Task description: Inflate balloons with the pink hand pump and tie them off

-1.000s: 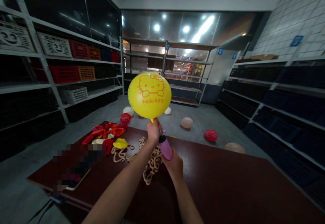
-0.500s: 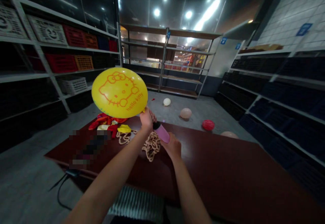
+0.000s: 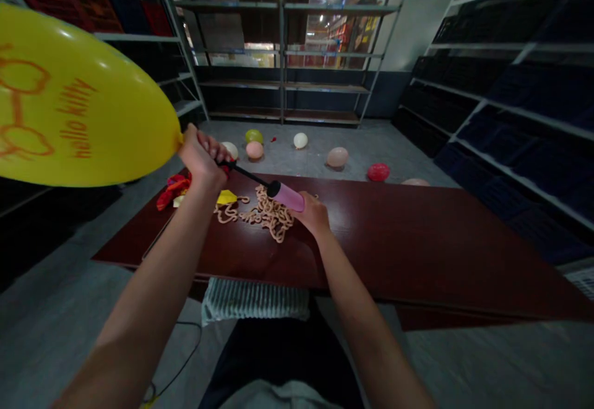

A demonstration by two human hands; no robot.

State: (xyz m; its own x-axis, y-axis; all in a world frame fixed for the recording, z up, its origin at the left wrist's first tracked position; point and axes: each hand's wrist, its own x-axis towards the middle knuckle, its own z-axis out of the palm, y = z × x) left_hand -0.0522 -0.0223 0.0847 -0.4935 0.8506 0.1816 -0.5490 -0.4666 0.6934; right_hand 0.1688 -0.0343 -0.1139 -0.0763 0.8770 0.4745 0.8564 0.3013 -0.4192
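Balloon (image 3: 99, 112) stretched leftward from the nearer left hand (image 3: 200, 160), whose fingers pinched its neck, its long axis roughly in line with the pink pump (image 3: 290, 198) slanting rightward from them into the wrapped fingers of the right hand (image 3: 314, 214).

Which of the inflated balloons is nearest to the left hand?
The big yellow balloon printed "hello kitty", held at its neck by the left hand; the other inflated balloons lie on the floor beyond the table.

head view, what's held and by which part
Left hand: yellow balloon, at neck; black rod, at left end. Right hand: pink barrel, at right end.
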